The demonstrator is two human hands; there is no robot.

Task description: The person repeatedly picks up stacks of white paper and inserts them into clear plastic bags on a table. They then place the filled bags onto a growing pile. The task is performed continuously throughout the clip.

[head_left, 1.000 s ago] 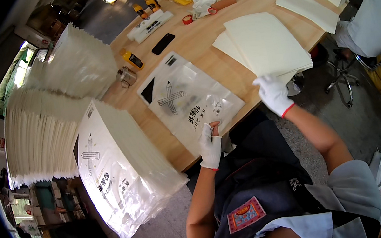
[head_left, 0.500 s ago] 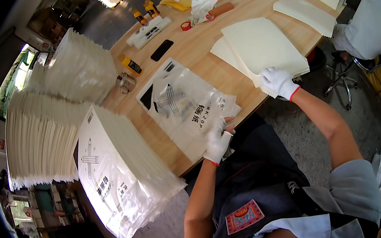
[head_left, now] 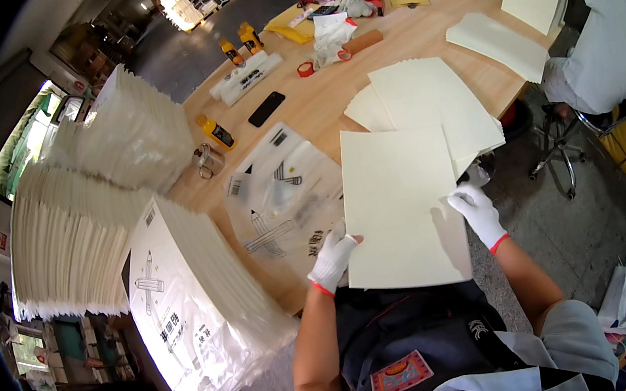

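Observation:
A stack of cream paper sheets is held upright-tilted over my lap at the table's near edge. My right hand, in a white knit glove with a red cuff, is closed on its right edge. Gloved alike, my left hand grips the left edge, its bare thumb tip showing on the paper; the other fingers are partly hidden. Beside that hand, clear printed plastic bags with pencil drawings lie flat, partly covered by the stack. Behind the held stack, more loose cream sheets lie fanned on the table.
Filled bags of paper stand in a tall pile at my left, with more stacks behind. A black phone, an orange drink bottle and a glass jar stand nearby. A co-worker sits at the right.
My right hand has brought a stack of sheets from the pile toward my lap. My left hand has moved slightly left and down, onto the stack's edge. The bags have shifted.

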